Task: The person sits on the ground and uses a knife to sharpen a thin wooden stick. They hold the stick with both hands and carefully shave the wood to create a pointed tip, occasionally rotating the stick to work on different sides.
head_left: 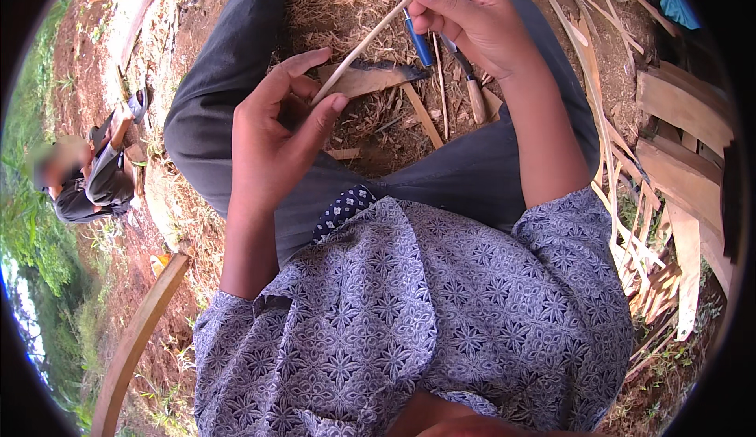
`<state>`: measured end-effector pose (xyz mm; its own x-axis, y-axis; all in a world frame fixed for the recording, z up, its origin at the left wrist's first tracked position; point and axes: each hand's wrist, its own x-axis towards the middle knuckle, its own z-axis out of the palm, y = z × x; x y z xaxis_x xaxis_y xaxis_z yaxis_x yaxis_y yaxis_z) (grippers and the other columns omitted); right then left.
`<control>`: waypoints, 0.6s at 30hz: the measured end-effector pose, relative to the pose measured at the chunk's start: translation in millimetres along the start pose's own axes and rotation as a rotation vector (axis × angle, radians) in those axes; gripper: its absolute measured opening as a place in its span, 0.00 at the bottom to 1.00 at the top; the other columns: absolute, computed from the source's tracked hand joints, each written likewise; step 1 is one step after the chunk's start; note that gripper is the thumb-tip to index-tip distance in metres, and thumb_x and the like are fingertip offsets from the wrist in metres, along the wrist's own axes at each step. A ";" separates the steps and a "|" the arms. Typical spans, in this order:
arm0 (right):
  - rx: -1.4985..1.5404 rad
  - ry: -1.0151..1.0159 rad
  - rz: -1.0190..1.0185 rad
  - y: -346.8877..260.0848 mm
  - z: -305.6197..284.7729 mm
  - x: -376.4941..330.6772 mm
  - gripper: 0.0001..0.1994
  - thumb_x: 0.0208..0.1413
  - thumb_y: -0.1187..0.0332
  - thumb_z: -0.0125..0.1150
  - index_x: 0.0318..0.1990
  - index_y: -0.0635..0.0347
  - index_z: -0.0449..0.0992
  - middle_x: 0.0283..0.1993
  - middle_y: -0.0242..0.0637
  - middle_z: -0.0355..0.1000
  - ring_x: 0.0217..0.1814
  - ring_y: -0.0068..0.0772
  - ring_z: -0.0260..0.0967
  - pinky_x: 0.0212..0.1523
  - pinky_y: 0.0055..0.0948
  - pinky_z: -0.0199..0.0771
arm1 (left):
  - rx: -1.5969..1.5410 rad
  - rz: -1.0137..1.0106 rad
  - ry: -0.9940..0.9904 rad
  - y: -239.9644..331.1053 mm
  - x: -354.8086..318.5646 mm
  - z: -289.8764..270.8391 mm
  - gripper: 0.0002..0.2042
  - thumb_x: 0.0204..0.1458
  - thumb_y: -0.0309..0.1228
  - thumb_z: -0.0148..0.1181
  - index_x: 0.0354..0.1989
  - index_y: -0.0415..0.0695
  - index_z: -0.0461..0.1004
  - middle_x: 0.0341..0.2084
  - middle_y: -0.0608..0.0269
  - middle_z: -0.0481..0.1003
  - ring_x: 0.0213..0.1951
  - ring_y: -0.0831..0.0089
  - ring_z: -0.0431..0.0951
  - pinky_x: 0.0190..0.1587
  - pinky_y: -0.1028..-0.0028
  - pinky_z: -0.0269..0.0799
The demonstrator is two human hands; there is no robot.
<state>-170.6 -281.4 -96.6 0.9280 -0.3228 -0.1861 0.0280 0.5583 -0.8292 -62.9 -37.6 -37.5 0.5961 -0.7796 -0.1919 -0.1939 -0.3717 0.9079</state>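
Note:
A thin, pale wooden stick (pixel 368 41) slants up to the right between my two hands, above the ground between my legs. My left hand (pixel 276 126) has its thumb and fingers closed about the lower end. The upper end is pinched in the fingertips of my right hand (pixel 472 16). Just below the right fingers shows a blue pen-like object (pixel 418 41); whether they touch it I cannot tell. A knife with a wooden handle (pixel 476 100) lies beside it, its upper part partly hidden by my right hand. Another thin stick (pixel 441 90) lies alongside.
Wood shavings (pixel 331 4) cover the ground between my legs, with a flat dark-edged wood piece (pixel 366 83) and a wood strip (pixel 423 114). Split strips (pixel 587 59) and boards (pixel 681 98) are piled at right. Far left, another person (pixel 98 173) sits near a curved beam (pixel 138 350).

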 end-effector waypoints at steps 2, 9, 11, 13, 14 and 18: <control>0.047 0.029 0.002 -3.5 -7.1 -0.7 0.07 0.63 0.68 0.63 0.43 0.63 0.77 0.33 0.35 0.77 0.32 0.25 0.77 0.34 0.23 0.79 | -0.009 -0.025 0.037 -8.8 -0.7 -16.7 0.16 0.56 0.24 0.68 0.52 0.37 0.77 0.26 0.71 0.75 0.27 0.88 0.69 0.32 0.85 0.64; -0.052 0.031 0.098 -0.6 -22.8 0.7 0.08 0.63 0.66 0.64 0.40 0.62 0.76 0.30 0.33 0.75 0.26 0.23 0.72 0.31 0.23 0.76 | -0.089 0.039 0.313 -12.3 5.4 -45.1 0.09 0.61 0.28 0.62 0.46 0.37 0.77 0.29 0.64 0.76 0.27 0.81 0.74 0.29 0.82 0.69; -0.174 0.008 0.221 -0.8 -25.6 3.8 0.09 0.63 0.66 0.64 0.43 0.61 0.75 0.28 0.31 0.73 0.26 0.23 0.70 0.31 0.22 0.74 | -0.201 0.042 0.362 -16.4 9.7 -45.3 0.08 0.62 0.28 0.61 0.45 0.37 0.77 0.29 0.63 0.77 0.28 0.80 0.75 0.30 0.80 0.71; -0.392 -0.013 0.161 3.0 -19.0 -0.3 0.15 0.65 0.57 0.60 0.34 0.59 0.78 0.26 0.29 0.74 0.28 0.17 0.72 0.34 0.17 0.73 | -0.315 0.047 0.373 -26.4 10.6 -48.6 0.07 0.64 0.30 0.59 0.42 0.38 0.76 0.31 0.60 0.78 0.33 0.76 0.79 0.33 0.77 0.76; -0.501 -0.025 0.133 6.4 -15.6 -1.5 0.20 0.66 0.52 0.58 0.29 0.57 0.79 0.26 0.29 0.74 0.29 0.14 0.72 0.35 0.14 0.73 | -0.371 0.033 0.391 -30.7 10.9 -46.4 0.07 0.64 0.30 0.58 0.42 0.38 0.76 0.32 0.59 0.79 0.34 0.75 0.80 0.34 0.76 0.76; -0.672 0.094 0.252 55.8 -39.6 11.9 0.29 0.65 0.41 0.53 0.27 0.60 0.80 0.22 0.33 0.75 0.28 0.21 0.75 0.38 0.26 0.78 | -0.388 0.015 0.386 -50.6 14.9 -39.0 0.08 0.64 0.31 0.59 0.41 0.38 0.76 0.35 0.59 0.80 0.40 0.72 0.82 0.37 0.73 0.81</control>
<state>-172.7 -284.3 -165.9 0.8395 -0.3273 -0.4338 -0.4452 0.0435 -0.8944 -13.8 -10.7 -71.8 0.8525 -0.5143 -0.0937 0.0540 -0.0916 0.9943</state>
